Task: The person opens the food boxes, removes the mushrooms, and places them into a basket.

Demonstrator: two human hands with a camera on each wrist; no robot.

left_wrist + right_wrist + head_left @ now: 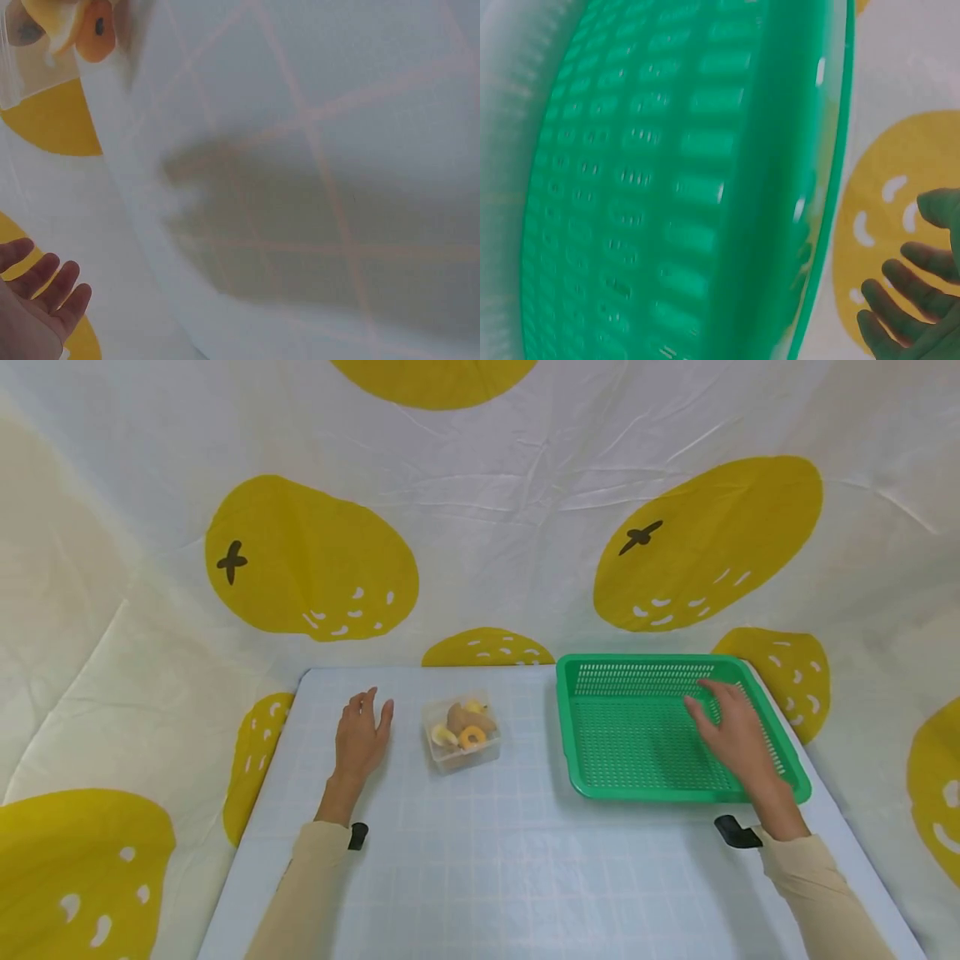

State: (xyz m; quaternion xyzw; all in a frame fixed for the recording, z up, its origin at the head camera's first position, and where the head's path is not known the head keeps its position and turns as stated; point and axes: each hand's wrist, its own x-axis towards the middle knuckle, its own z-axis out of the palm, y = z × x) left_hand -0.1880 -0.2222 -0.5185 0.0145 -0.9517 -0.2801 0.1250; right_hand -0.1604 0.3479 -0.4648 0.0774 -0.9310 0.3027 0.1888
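To the left of a clear plastic box (462, 767), my left hand (360, 739) hovers over the table with its fingers extended and nothing in them. Inside the box lie several small food-like pieces, among them an orange ring (472, 737) and a brown lumpy piece (467, 718). In the left wrist view, part of the box's contents shows at the top left corner. Over the right part of a green perforated basket (622, 794) is my right hand (733, 735), thumb and fingers spread apart and holding nothing. I see no contents in the basket.
A pale checked cloth (510, 860) covers the table. White fabric with yellow fruit prints (315, 560) rises behind and at both sides. A dark band piece (735, 832) shows at the right wrist, and a similar one (358, 836) at the left.
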